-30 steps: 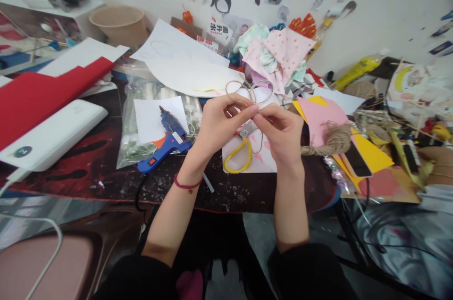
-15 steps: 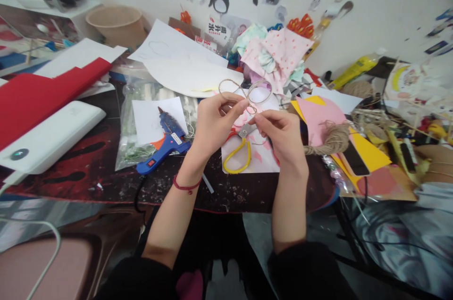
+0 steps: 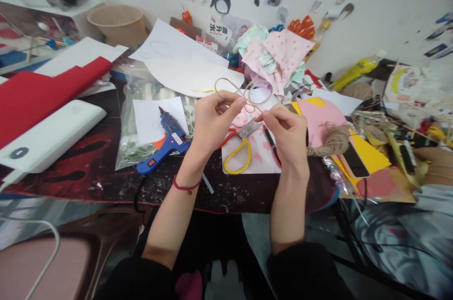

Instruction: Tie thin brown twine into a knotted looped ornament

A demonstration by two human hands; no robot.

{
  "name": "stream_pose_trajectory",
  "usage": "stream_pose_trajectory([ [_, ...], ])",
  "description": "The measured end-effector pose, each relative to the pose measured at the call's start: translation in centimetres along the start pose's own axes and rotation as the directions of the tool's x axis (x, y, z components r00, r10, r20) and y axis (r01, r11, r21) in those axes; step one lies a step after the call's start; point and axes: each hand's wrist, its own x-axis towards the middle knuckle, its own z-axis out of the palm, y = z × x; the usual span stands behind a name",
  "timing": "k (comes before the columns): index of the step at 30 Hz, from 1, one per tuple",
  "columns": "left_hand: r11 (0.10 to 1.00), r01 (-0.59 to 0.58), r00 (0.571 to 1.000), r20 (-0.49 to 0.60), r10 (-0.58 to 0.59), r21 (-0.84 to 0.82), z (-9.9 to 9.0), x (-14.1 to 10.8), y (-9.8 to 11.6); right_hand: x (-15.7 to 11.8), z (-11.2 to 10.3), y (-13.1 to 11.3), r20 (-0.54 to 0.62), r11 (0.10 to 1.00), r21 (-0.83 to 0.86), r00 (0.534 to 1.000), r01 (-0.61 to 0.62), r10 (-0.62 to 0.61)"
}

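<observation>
Thin brown twine (image 3: 226, 79) runs between my two hands above the table, forming a loose loop at the upper left. A rounder ring-like loop (image 3: 250, 91) stands beside it; whether it is the same twine I cannot tell. My left hand (image 3: 214, 123) is closed, pinching the twine between thumb and fingers. Closed too, my right hand (image 3: 287, 132) pinches a strand of it at the fingertips. Beneath them, scissors with one yellow and one red handle (image 3: 238, 157) lie on white paper (image 3: 262, 164), with pink paper pieces (image 3: 241, 117) around the blades.
To the left lie a blue glue gun (image 3: 166, 146), a white power bank (image 3: 53, 136) and red sheets (image 3: 53, 95). On the right are a twine bundle (image 3: 334, 139), a phone (image 3: 354, 161) and coloured paper (image 3: 318, 118). Crumpled dotted cloth (image 3: 279, 54) sits behind.
My right hand has drawn slightly to the right, away from my left, stretching the strand between them. The loops have shifted a little, and more of the scissors shows.
</observation>
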Motion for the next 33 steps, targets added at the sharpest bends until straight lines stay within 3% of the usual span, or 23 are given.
stream_pose_trajectory([
  [6, 0.997, 0.011, 0.999, 0.048, -0.008, -0.082, -0.2, 0.1, 0.0, -0.2, -0.2, 0.1, 0.117, 0.977, 0.117, 0.979, -0.18, 0.167],
  [13, 0.994, 0.023, 0.993, 0.116, -0.011, -0.103, -0.1, -0.1, 0.2, 0.1, -0.1, 0.3, 0.122, 0.876, 0.367, 0.95, -0.314, 0.289],
  [22, 0.981, 0.076, 0.983, 0.177, -0.044, -0.181, 0.0, -0.2, 0.7, 0.4, -0.6, 1.2, 0.081, 0.789, 0.521, 0.939, -0.327, 0.335],
  [26, 0.975, 0.093, 0.975, 0.219, -0.048, -0.201, 0.0, -0.3, 1.1, 0.8, -0.6, 1.8, 0.047, 0.809, 0.503, 0.944, -0.305, 0.327],
  [33, 0.97, 0.144, 0.955, 0.283, -0.086, -0.194, 0.0, -0.4, 1.4, 1.3, -0.8, 1.9, 0.143, 0.73, 0.582, 0.929, -0.359, 0.342],
])
